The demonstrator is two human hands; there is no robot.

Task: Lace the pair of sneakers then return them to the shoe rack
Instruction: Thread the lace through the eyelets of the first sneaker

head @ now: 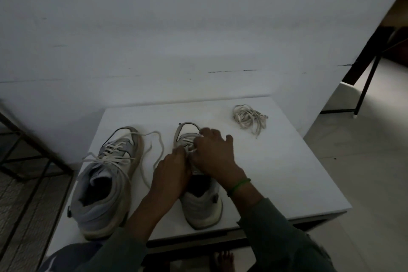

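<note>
Fingertips (180, 152) of my left hand (171, 174) and right hand (215, 153), both curled, pinch the white lace (187, 141) over the eyelets of the nearer sneaker (202, 207). The other sneaker (103, 192), loosely laced, stands just left of it. A spare lace bundle (248, 118) lies farther back on the white table (287, 172), which stands against a pale wall (198, 28). A dark metal rack (24, 150) stands at the left.

table (276, 161): smooth matt white | sneakers (106, 185): grey cloth, rubbery soles | loose laces (248, 118): flat woven cloth
</note>
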